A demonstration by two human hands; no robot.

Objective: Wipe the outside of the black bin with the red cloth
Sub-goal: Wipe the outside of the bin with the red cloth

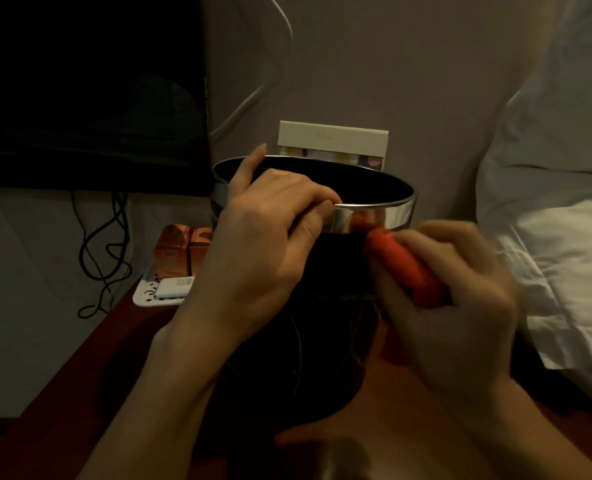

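**Dimly lit bedside corner, bin held at the rim, cloth on its side**

Dimly, from my remote seat, I see a reddish-brown wooden tabletop (79,393) set against a beige wall (408,81), with a white pillow and bedding (557,209) along the right edge. One round black bin with a shiny silver rim band (325,341) stands upright on the tabletop, just in front of me. One left hand (270,233) grips the near rim, fingers curled over the edge into the bin and the thumb lying up along the outside. One right hand (460,299) is closed around one rolled red cloth (405,268), whose upper end presses against the bin's outer wall just under the silver band; a red reflection shows in the band.

Behind the bin stands one pale cream card box (332,140), its lower part hidden by the rim. To the left sit orange glossy cartons (180,247), partly covered by my left forearm, so I cannot count them surely, and one white tray (149,292) carrying a small white flat item. A dark screen (90,91) fills the upper left, black cables (104,251) dangling below it. The right hand is motion-blurred, and the bin's base is lost in shadow.
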